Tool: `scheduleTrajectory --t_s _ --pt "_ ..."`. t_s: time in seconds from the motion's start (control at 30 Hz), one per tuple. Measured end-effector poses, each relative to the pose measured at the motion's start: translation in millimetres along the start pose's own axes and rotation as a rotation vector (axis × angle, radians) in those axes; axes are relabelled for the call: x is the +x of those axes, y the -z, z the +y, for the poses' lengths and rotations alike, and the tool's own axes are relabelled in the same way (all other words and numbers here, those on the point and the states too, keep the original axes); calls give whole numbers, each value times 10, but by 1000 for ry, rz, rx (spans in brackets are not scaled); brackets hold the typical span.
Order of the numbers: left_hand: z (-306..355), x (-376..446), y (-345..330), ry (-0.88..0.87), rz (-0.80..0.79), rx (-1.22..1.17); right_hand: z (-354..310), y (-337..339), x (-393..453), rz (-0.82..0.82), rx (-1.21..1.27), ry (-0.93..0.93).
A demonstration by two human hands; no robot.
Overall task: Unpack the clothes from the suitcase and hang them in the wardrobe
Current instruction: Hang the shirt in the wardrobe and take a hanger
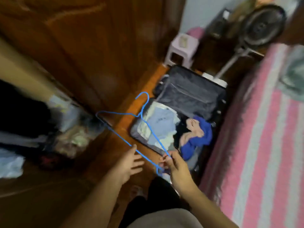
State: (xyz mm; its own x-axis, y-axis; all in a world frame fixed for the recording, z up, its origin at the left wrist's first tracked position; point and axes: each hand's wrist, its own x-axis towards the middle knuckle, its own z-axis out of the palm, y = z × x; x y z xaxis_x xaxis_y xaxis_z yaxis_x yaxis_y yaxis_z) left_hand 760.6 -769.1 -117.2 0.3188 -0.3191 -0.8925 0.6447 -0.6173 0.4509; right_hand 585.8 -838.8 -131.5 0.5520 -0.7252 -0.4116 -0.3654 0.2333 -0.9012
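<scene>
no readable brand, label or writing anywhere; whole view blurred.

right hand (pixel 175 165) low in the middle, fingers (pixel 166 159) pinching one end corner of a blue wire hanger (pixel 125 115), hook pointing up and away. left hand (pixel 130 162) just beside the hanger's long bottom wire, fingers straight and relaxed, holding nothing; touching the wire or not, cannot tell.

behind the hanger, open dark suitcase (pixel 194 94) lying on the wooden floor (pixel 131 119), lid part further away. inside the near half: folded pale blue and cream clothes (pixel 162 122) on the left side, a crumpled royal blue garment (pixel 199 137) with a beige piece on the right side.

suitcase squeezed between the brown wardrobe door (pixel 92 51) on the left and a bed with pink and white striped cover (pixel 263 145) on the right, bed edge just beside the suitcase. only a narrow strip of floor between door and suitcase. further back a small pale plastic stool (pixel 181 51) and a standing fan (pixel 263 25). far left, open wardrobe interior (pixel 54 129) with dark and light bundles, too blurred to tell more.
</scene>
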Motion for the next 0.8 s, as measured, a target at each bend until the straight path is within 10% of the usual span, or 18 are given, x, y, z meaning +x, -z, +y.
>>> scheduleTrajectory --t_s 0.13,0.43,0.8 --pt "-181 -30 -1073 -44 -52 -169 355 480 -307 24 112 -166" --pt "-373 629 -2041 146 -398 654 631 1800 301 405 1044 -521" --pt "-1007 3776 -2641 -107 -133 1058 2554 2345 2088 843 607 -529"
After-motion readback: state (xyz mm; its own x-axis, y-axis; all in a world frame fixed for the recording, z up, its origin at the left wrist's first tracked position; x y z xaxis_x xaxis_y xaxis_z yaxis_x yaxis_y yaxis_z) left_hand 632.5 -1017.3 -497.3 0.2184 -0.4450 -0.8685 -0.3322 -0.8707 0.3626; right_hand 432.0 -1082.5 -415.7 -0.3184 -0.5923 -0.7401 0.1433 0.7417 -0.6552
